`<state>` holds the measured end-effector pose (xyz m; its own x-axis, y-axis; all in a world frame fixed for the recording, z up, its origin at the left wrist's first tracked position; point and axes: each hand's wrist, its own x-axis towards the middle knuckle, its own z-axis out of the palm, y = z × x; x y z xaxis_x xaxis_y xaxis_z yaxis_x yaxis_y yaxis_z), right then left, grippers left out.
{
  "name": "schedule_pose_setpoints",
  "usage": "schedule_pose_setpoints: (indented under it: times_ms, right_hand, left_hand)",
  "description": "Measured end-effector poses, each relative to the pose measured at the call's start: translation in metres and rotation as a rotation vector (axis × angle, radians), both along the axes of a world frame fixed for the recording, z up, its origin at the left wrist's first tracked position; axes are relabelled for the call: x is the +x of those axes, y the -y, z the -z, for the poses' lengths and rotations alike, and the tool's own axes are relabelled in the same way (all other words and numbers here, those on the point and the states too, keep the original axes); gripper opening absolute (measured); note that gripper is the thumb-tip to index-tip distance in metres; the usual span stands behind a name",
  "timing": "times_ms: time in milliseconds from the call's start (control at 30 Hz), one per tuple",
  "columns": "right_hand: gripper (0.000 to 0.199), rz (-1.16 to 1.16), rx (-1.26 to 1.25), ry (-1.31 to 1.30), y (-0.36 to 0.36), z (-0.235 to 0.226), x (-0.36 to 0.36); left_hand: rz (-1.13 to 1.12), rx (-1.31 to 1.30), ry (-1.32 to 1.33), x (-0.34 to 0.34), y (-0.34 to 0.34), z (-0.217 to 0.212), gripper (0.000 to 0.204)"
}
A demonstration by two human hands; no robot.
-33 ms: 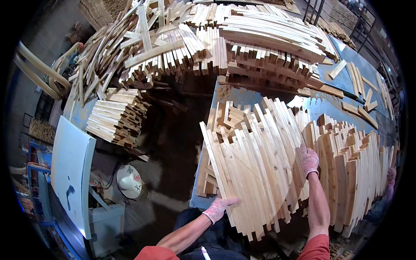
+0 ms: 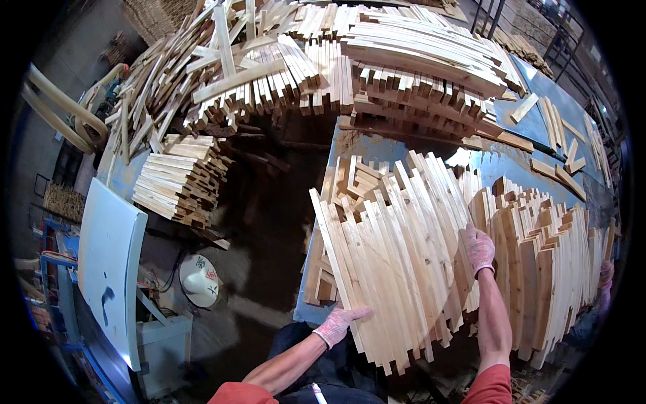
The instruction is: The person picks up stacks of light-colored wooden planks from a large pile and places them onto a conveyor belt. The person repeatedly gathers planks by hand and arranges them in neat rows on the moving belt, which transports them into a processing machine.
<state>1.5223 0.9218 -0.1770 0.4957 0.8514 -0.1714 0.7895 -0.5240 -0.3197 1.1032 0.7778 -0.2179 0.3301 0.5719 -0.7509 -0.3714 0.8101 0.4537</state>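
A wide row of pale wooden strips [image 2: 397, 269] lies side by side in front of me, their ends uneven. My left hand [image 2: 342, 325], in a pink-and-white knit glove, grips the row's near left edge, thumb on top and the other fingers hidden beneath or beside the wood. At the right edge, my right hand [image 2: 480, 249] in a matching glove is closed on the outer strips, its fingertips partly hidden. Beneath the row's left side, shorter wooden pieces [image 2: 363, 178] show in a stack. To the right of my right hand stands another bundle of strips [image 2: 538, 262].
A blue tabletop [image 2: 377, 147] carries the wood. Large lumber stacks [image 2: 424, 54] fill the far side, with a jumbled pile [image 2: 161, 87] at far left. A smaller stack [image 2: 178, 182], a pale blue panel [image 2: 111, 269] and a white conical hat [image 2: 200, 281] are on the left.
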Motion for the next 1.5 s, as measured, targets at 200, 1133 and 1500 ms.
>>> schedule_pose_setpoints:
  times_ms: [200, 1133, 1500]
  right_hand:
    - [0.073, 0.077, -0.035, 0.097, 0.018, 0.012, 0.005]
    - [0.068, -0.834, 0.505, -0.103, -0.064, -0.209, -0.722]
    - [0.088, -1.36, 0.032, -0.015, 0.097, -0.188, -1.165]
  left_hand:
    - [-0.035, 0.015, 0.105, -0.01, 0.004, -0.019, 0.072]
    - [-0.86, 0.521, -0.118, -0.517, 0.19, -0.159, 0.054]
    - [-1.321, 0.298, -0.159, -0.783, 0.395, -0.196, 0.038]
